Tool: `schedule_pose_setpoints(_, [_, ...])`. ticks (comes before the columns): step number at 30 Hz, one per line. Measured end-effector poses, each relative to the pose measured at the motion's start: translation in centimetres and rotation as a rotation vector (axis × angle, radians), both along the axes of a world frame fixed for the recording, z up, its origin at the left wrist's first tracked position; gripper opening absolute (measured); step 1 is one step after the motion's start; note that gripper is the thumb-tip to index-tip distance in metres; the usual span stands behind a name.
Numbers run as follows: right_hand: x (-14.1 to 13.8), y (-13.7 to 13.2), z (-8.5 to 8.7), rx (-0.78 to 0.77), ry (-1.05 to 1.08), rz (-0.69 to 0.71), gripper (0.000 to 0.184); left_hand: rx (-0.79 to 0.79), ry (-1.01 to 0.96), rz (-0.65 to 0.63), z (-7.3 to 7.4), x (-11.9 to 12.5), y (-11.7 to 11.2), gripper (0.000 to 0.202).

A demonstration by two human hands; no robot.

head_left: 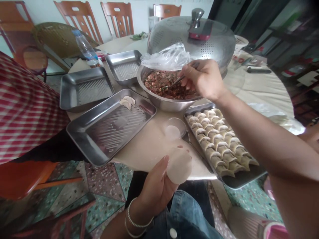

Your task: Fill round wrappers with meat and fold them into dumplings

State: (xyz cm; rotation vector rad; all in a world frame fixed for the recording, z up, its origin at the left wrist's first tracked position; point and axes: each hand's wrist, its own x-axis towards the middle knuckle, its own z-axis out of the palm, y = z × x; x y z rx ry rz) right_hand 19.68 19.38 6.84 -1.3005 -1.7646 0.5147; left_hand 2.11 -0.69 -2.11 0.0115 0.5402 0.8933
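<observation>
A round dumpling wrapper [178,166] rests on the fingers of my left hand [159,186], its edge by the thumb, near the table's front edge. Above a steel bowl [171,104] of minced filling [161,79], my right hand [205,78] grips a thin metal spoon [178,80], whose far end is down in the filling. To the right, a tray [239,182] carries rows of folded dumplings [220,142], partly hidden by my right forearm. A few dumplings [128,102] lie at the far end of another steel tray [109,132] on the left.
A small clear dish [175,128] sits between bowl and trays. Two more steel trays [87,88] stand at left, beside a person in a checked shirt [27,109]. Crumpled plastic [166,57] overhangs the bowl. Behind it is a large domed lid [171,30] with a phone on top.
</observation>
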Motion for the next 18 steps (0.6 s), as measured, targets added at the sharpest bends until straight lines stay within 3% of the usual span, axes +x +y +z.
schedule_pose_setpoints(12, [-1.6,-0.6,0.4,-0.096,0.279,0.044,0.024,-0.008,0.047,0.033,0.5,-0.1,-0.2,0.034])
schedule_pose_setpoints(18, [-0.2,-0.1,0.5,-0.103,0.462,-0.085,0.023,0.045,0.028,0.036,0.8,-0.7,-0.2,0.036])
